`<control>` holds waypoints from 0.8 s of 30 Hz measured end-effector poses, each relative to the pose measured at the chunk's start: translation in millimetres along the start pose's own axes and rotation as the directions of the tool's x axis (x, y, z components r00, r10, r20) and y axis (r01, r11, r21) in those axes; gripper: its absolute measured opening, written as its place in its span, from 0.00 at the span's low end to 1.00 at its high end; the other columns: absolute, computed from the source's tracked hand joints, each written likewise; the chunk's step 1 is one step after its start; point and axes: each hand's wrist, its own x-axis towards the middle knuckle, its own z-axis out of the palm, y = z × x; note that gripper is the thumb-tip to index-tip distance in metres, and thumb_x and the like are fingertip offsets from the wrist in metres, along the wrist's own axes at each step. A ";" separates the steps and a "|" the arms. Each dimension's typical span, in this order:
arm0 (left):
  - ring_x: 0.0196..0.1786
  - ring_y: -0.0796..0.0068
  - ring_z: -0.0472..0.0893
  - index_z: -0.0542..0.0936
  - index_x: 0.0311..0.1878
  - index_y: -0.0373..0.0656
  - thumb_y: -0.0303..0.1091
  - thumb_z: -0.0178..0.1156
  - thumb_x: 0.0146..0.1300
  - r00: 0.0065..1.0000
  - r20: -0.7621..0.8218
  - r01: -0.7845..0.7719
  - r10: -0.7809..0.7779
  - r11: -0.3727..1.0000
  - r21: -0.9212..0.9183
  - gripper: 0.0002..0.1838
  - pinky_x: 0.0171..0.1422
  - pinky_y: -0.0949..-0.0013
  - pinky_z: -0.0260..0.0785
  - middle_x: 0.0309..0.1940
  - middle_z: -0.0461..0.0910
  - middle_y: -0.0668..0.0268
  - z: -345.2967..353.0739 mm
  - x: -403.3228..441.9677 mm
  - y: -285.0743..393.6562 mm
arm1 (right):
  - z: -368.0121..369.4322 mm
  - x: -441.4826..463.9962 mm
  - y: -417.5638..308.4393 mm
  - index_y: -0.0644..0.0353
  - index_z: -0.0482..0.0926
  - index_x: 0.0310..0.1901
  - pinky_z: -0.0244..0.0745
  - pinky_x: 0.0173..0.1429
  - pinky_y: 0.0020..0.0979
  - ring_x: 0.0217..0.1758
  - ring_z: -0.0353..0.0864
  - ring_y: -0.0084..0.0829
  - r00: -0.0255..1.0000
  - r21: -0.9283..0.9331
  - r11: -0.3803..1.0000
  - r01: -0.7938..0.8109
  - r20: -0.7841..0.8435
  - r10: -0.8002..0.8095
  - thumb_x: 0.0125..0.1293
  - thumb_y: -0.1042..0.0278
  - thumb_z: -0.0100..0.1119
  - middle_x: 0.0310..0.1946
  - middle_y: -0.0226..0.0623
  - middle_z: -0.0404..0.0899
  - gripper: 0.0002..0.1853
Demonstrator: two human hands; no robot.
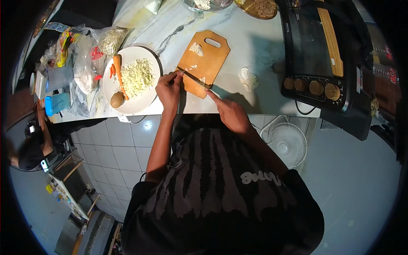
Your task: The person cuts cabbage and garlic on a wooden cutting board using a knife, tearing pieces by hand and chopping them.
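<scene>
My right hand (233, 115) grips a knife (194, 78), its index finger stretched toward the blade. The blade lies slantwise above a wooden cutting board (213, 57) with a handle slot. My left hand (169, 89) is at the board's left edge, fingers pinched together close to the knife tip. What they hold is too small to make out. On the board rest a white piece (196, 49) and some small pale bits. To the left, a white plate (140, 106) carries chopped pale vegetable (138, 76), a carrot (118, 70), red chillies (112, 71) and a brown, round item (117, 100).
A pale crumpled lump (248, 79) sits right of the board. Beyond it stands a black toaster oven (318, 55). Plastic bags (85, 63) crowd the left, near a blue container (57, 104). A fan (284, 145) stands below the counter. Another person's arm (44, 131) shows far left.
</scene>
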 end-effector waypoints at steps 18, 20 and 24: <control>0.34 0.61 0.80 0.89 0.46 0.41 0.31 0.69 0.61 0.986 0.023 -0.164 0.163 0.985 0.060 0.11 0.41 0.63 0.73 0.31 0.81 0.59 -4.5 3.5 27.9 | -27.7 -21.6 14.8 0.35 0.65 0.74 0.75 0.44 0.46 0.32 0.78 0.57 0.982 0.242 0.967 -0.081 -0.147 0.119 0.76 0.70 0.47 0.29 0.56 0.75 0.28; 0.38 0.60 0.84 0.88 0.49 0.41 0.28 0.69 0.60 0.976 0.097 -0.205 0.195 0.973 0.103 0.14 0.46 0.63 0.77 0.35 0.83 0.57 -5.8 4.9 32.9 | -31.3 -26.9 24.3 0.35 0.66 0.74 0.77 0.47 0.47 0.37 0.81 0.58 0.980 0.271 0.958 -0.100 -0.141 0.142 0.75 0.70 0.48 0.33 0.55 0.80 0.28; 0.44 0.59 0.86 0.86 0.52 0.41 0.27 0.69 0.59 0.979 0.142 -0.153 0.144 0.987 0.057 0.16 0.51 0.64 0.78 0.41 0.85 0.55 1.2 8.1 38.9 | -42.6 -24.9 32.3 0.36 0.67 0.73 0.77 0.43 0.43 0.33 0.81 0.54 0.981 0.229 0.964 -0.131 -0.110 0.160 0.73 0.71 0.49 0.29 0.53 0.78 0.29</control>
